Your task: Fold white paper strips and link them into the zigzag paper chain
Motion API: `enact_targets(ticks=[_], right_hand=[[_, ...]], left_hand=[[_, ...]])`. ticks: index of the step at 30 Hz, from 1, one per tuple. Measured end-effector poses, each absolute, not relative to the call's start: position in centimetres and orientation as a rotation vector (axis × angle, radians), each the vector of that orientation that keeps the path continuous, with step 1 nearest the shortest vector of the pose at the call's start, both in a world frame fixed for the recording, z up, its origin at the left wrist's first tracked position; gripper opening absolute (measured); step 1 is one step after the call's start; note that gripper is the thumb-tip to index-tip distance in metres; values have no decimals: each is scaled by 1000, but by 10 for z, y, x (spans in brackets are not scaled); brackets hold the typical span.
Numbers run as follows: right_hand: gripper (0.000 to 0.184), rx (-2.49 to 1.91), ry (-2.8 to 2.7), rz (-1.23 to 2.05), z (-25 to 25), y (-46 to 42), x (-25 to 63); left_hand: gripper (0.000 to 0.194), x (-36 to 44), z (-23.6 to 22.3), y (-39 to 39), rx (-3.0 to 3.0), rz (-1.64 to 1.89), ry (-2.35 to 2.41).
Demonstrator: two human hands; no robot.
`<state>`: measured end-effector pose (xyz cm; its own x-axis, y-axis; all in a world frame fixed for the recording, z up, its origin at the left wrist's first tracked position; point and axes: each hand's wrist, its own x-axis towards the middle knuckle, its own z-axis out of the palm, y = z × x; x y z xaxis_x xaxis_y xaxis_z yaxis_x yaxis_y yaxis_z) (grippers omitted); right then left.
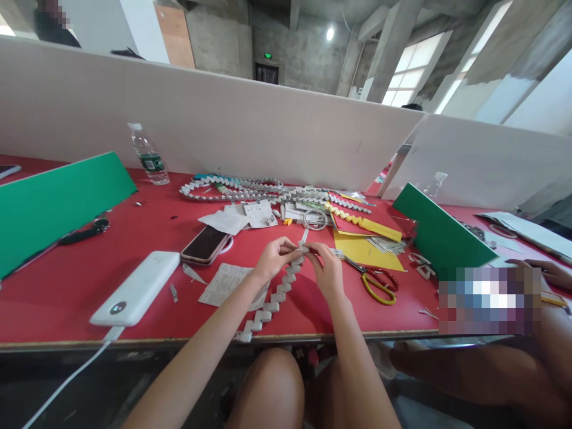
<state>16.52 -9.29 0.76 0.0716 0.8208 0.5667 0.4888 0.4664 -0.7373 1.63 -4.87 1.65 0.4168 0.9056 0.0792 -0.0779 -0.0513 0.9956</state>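
Note:
My left hand (276,257) and my right hand (325,268) meet over the red table (89,286), both pinched on the top end of a folded white paper chain (273,301). The chain runs in a zigzag from my fingers down toward the table's front edge. A thin strip of paper (304,236) sticks up from between my fingertips. Just right of my right hand lie scissors with red and yellow handles (379,285).
A phone (205,245), a white power bank (137,288) with its cable, paper slips (226,283), a pile of longer paper chains (250,189), yellow sheets (364,247), a water bottle (149,155), and green boards (53,202) lie about. Another person's hand (547,271) rests at the far right.

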Motion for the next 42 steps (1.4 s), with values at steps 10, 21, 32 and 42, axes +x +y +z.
enact_targets(ticks=[10, 21, 32, 42], right_hand=[[18, -1043, -1344, 801, -1, -78, 162], [26, -1197, -1391, 801, 0, -78, 155], [28, -1416, -1558, 588, -3, -80, 154], [23, -1284, -1480, 904, -11, -69, 162]], left_hand=[[23, 21, 19, -64, 1705, 1252, 878], [4, 20, 7, -60, 2330, 979, 1125], [3, 21, 3, -56, 2499, 794, 1188], [6, 21, 0, -56, 2503, 709, 1098]])
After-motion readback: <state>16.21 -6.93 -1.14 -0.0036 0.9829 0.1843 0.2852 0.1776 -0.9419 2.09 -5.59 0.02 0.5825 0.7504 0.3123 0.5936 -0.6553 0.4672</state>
